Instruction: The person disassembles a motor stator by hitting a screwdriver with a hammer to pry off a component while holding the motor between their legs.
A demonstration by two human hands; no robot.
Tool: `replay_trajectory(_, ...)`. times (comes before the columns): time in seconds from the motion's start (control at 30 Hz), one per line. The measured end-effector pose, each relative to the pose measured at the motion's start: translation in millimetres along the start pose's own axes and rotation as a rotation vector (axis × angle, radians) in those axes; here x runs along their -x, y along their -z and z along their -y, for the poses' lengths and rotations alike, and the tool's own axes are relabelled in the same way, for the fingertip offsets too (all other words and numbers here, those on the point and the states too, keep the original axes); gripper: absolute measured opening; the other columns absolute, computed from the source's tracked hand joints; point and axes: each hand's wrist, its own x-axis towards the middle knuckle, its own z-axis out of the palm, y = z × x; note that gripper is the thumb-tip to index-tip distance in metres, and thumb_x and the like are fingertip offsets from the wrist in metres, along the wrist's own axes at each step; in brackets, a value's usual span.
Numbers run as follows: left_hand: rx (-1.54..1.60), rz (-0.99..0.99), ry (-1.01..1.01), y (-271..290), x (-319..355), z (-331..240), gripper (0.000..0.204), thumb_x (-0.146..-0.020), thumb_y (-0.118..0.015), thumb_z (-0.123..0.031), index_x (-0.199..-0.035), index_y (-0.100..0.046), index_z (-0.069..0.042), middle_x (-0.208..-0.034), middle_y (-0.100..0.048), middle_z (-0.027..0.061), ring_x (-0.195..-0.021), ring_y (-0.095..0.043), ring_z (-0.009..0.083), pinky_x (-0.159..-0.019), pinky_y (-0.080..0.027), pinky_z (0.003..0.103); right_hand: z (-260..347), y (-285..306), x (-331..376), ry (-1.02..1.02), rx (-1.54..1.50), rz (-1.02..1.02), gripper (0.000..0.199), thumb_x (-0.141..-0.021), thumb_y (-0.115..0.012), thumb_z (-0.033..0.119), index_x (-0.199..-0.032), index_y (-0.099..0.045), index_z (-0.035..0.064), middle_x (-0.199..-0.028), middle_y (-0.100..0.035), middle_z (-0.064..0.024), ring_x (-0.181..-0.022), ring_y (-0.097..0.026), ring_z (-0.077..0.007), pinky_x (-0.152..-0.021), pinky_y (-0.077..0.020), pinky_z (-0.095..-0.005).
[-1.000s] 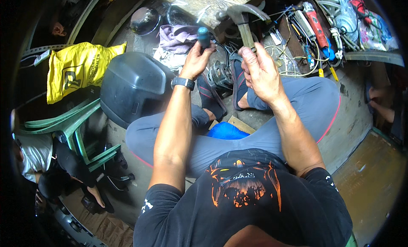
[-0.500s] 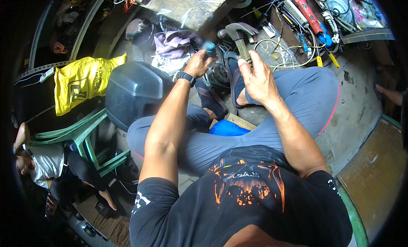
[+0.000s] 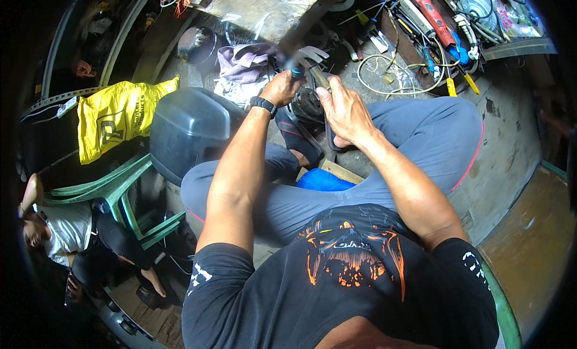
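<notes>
We find the left hand [image 3: 281, 88] clenched on a hammer [image 3: 306, 56], blurred. The right hand [image 3: 344, 112], fingers flat, steadies a round metal part [image 3: 308, 104]. Work appears unfinished.

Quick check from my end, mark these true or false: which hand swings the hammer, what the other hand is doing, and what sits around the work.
1. The left hand holds the hammer by its blue grip. True.
2. The right hand is flat on the floor. False: it rests on the dark round part between the feet.
3. A yellow bag lies on the person's left. True.
4. The green plastic chair stands to the right. False: it is on the left, below the bag.
5. The left wrist is bare. False: it wears a dark watch.
</notes>
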Motion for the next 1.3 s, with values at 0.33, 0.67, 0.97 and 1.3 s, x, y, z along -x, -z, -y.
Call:
replay_trajectory(0.33, 0.12, -0.103, 0.042, -2, 27, -11, 0.023, -0.091, -0.06, -0.01, -0.113, -0.058, -0.008, -0.102, -0.069, 0.0218, -0.098, -0.066, 0.0415, -0.086, -0.052, 0.047, 64, 44, -12, -0.043, -0.072, -0.035, 0.034, -0.103, -0.053, 0.031, -0.113, -0.051, -0.0022, -0.067, -0.06, -0.0198, -0.06, -0.063, -0.0307, -0.055, -0.048, -0.041)
replay_trajectory(0.67, 0.025, -0.157, -0.091, -13, 11, 4, 0.042, -0.088, -0.059, -0.01, -0.129, -0.053, -0.008, -0.109, -0.066, 0.0248, -0.108, -0.062, 0.0432, -0.092, -0.051, 0.047, 2, 21, -25, -0.045, 0.094, 0.047, 0.03, -0.1, -0.055, 0.027, -0.108, -0.05, -0.0015, -0.078, -0.061, -0.0299, -0.075, -0.062, -0.0497, -0.061, -0.0454, -0.0551)
replay_trajectory(0.97, 0.217, -0.143, 0.039, 4, 10, 12, 0.023, -0.09, -0.06, -0.01, -0.113, -0.063, -0.005, -0.104, -0.071, 0.0173, -0.1, -0.068, 0.0341, -0.089, -0.053, 0.041, 35, 47, -5, 0.023, -0.091, -0.144, 0.028, -0.1, -0.056, 0.025, -0.103, -0.049, -0.0018, -0.073, -0.06, -0.0302, -0.074, -0.061, -0.0511, -0.056, -0.045, -0.0535)
replay_trajectory(1.3, 0.018, 0.011, 0.021, 2, 11, 16, 0.025, -0.091, -0.061, -0.014, -0.115, -0.063, -0.006, -0.105, -0.069, 0.0209, -0.101, -0.066, 0.0381, -0.088, -0.052, 0.045, 43, 36, -7, -0.123, -0.067, -0.031, 0.041, -0.101, -0.055, 0.031, -0.117, -0.052, -0.0072, -0.071, -0.06, -0.0286, -0.071, -0.064, -0.0464, -0.06, -0.0469, -0.0505)
